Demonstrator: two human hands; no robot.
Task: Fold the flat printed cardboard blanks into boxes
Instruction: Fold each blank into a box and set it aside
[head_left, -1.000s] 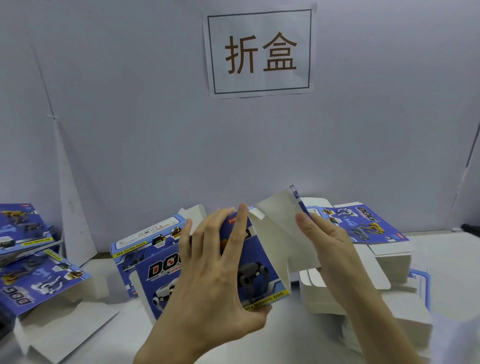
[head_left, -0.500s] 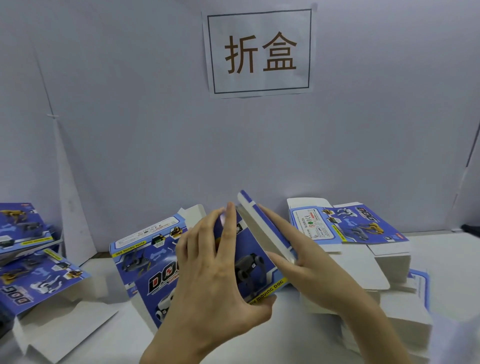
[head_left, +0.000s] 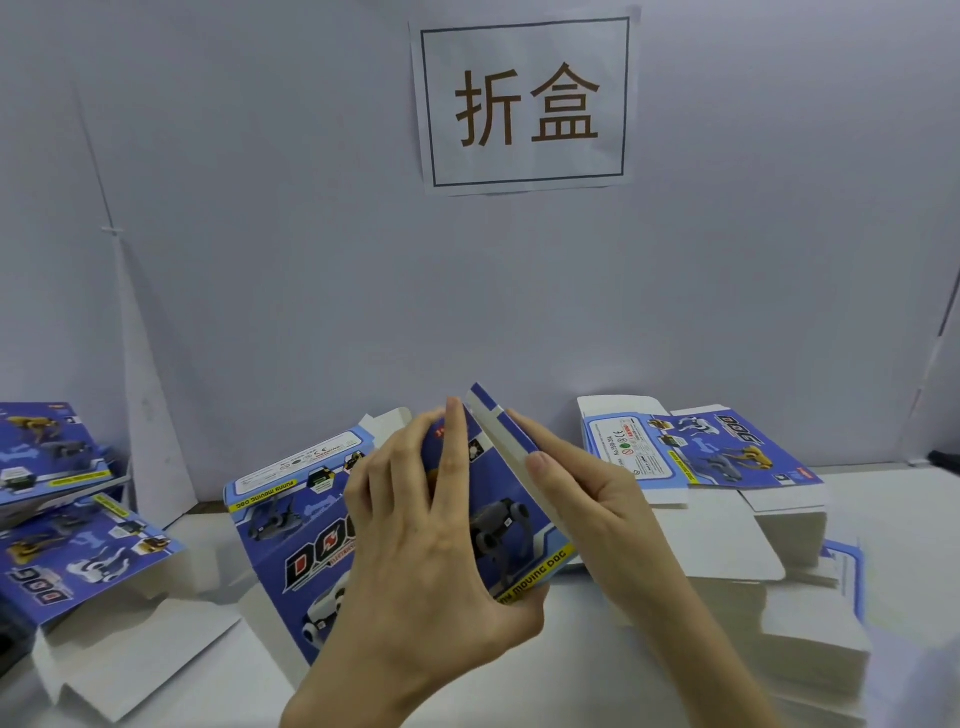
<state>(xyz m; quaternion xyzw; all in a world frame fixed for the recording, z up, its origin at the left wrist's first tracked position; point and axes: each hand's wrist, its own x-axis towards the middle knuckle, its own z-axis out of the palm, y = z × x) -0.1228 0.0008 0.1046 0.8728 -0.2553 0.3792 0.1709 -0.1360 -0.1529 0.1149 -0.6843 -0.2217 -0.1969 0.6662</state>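
Cardboard blank (head_left: 501, 525), left hand (head_left: 431, 561) gripping, right hand (head_left: 597, 499) pinching flap (head_left: 506, 449)

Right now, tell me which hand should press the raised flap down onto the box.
Right. The right hand pinches the flap between thumb and fingers, while the left hand grips the box, probably steadying it.

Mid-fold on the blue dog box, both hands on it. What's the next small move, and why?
Probably fold the side flap inward with the right hand until it sits square. The flap stands at an angle, white inside showing, pinched between thumb and fingers, while the left hand grips the half-folded box steady.
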